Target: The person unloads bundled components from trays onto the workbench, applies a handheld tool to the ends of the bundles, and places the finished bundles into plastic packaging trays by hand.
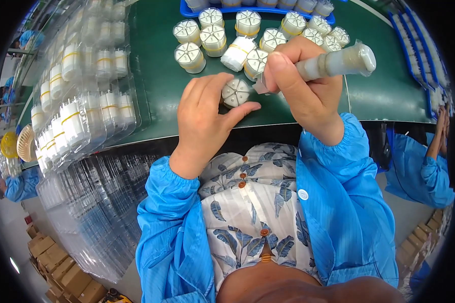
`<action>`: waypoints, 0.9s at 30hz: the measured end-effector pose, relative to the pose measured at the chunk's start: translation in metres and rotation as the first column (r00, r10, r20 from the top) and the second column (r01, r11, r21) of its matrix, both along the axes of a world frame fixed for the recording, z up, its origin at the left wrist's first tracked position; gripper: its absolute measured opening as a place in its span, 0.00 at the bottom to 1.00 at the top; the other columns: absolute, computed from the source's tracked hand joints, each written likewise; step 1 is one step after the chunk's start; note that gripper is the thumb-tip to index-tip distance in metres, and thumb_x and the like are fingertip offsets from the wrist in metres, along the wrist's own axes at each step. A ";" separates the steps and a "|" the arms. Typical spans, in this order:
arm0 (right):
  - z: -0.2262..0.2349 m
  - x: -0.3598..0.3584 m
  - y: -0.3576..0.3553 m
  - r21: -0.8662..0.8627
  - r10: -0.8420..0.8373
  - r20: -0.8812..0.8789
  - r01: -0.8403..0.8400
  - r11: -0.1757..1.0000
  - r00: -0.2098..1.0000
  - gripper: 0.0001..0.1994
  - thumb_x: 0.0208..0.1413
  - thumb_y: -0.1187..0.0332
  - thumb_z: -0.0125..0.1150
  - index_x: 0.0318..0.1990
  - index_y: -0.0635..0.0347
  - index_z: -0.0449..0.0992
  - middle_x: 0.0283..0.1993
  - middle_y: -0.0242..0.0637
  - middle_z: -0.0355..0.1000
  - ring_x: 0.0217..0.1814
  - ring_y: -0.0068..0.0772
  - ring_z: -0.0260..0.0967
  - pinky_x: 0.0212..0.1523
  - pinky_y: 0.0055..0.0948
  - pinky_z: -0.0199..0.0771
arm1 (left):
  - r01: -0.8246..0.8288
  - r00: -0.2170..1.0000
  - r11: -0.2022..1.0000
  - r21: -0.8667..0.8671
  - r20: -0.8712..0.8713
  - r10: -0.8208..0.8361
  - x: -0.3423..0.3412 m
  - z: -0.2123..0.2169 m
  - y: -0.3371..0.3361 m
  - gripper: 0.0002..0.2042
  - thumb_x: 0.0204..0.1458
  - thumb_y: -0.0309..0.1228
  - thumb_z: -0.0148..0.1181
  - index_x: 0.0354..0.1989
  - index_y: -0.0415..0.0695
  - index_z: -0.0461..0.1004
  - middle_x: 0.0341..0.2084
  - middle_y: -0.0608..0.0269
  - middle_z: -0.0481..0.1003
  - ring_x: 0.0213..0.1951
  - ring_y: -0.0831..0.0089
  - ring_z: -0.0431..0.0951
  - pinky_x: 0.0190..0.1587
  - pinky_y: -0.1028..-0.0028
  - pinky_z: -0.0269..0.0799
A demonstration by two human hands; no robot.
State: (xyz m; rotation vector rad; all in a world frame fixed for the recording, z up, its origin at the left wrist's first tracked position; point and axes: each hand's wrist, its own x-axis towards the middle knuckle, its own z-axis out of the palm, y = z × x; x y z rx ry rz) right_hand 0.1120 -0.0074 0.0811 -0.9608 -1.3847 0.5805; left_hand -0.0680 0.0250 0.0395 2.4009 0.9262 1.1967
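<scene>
On the near part of the green table (162,101), my left hand (202,108) curls its thumb and fingers around a round white bundle of wedge-shaped pieces (236,93), its segmented end facing up. My right hand (308,93) grips a hand tool (338,61) with a thick, pale, tape-wrapped handle. The tool's pale tip points down and left, close beside the bundle; I cannot tell whether they touch. Just beyond my hands stand several similar bundles (213,40) with yellow bands, and one of them, a white bundle (237,53), lies tilted on its side.
Clear plastic trays (141,96) of banded bundles stand at the left. Below them is a stack of clear trays (91,202). A blue tray (227,10) of bundles sits at the far edge, blue crates (407,45) at the right. A person in blue (417,171) is nearby on the right.
</scene>
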 end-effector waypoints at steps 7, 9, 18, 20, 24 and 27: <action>-0.003 -0.006 0.006 -0.043 0.076 0.052 -0.074 0.996 0.996 0.09 0.60 0.69 0.62 0.28 0.60 0.73 0.18 0.25 0.66 0.20 0.14 0.61 0.21 0.22 0.57 | 0.075 0.994 0.997 0.026 0.079 -0.077 -0.002 -0.007 0.002 0.28 0.31 0.35 0.80 0.43 0.40 0.76 0.31 0.62 0.77 0.30 0.66 0.74 0.31 0.71 0.70; -0.002 -0.006 0.007 -0.042 0.065 0.042 -0.063 0.997 0.997 0.10 0.61 0.68 0.62 0.29 0.60 0.73 0.18 0.27 0.67 0.20 0.15 0.62 0.21 0.22 0.58 | 0.074 0.993 0.997 0.039 0.093 -0.077 -0.001 -0.008 0.003 0.27 0.31 0.35 0.80 0.43 0.40 0.77 0.31 0.62 0.77 0.30 0.66 0.74 0.31 0.71 0.70; -0.003 -0.014 0.007 -0.112 -0.004 0.083 0.013 0.994 0.997 0.11 0.61 0.67 0.62 0.28 0.60 0.73 0.18 0.29 0.68 0.20 0.19 0.64 0.21 0.25 0.60 | 0.052 0.994 0.999 -0.006 0.094 -0.051 -0.001 -0.009 -0.001 0.28 0.31 0.36 0.80 0.41 0.39 0.76 0.32 0.59 0.76 0.32 0.62 0.75 0.33 0.68 0.72; -0.002 -0.016 0.006 -0.109 -0.013 0.090 0.023 0.994 0.996 0.11 0.60 0.67 0.62 0.28 0.60 0.73 0.18 0.30 0.69 0.20 0.20 0.65 0.21 0.25 0.61 | 0.043 0.996 0.999 -0.031 0.086 -0.040 -0.001 -0.010 -0.002 0.28 0.31 0.38 0.79 0.41 0.38 0.75 0.33 0.56 0.77 0.34 0.58 0.76 0.35 0.65 0.73; -0.001 -0.015 0.000 -0.099 0.000 0.226 0.023 0.995 0.974 0.08 0.65 0.71 0.56 0.32 0.62 0.71 0.24 0.29 0.70 0.25 0.15 0.63 0.26 0.18 0.62 | 0.021 0.996 1.000 -0.006 0.092 -0.020 0.000 -0.012 -0.004 0.28 0.31 0.39 0.79 0.40 0.38 0.74 0.33 0.56 0.76 0.33 0.58 0.76 0.35 0.65 0.73; 0.002 -0.016 -0.001 -0.166 -0.001 0.236 0.041 0.985 0.972 0.08 0.65 0.71 0.57 0.32 0.62 0.71 0.24 0.29 0.69 0.25 0.15 0.64 0.26 0.18 0.62 | 0.004 0.997 1.000 0.011 0.078 -0.005 0.000 -0.013 -0.006 0.28 0.31 0.40 0.79 0.40 0.37 0.74 0.32 0.56 0.76 0.33 0.58 0.76 0.35 0.64 0.73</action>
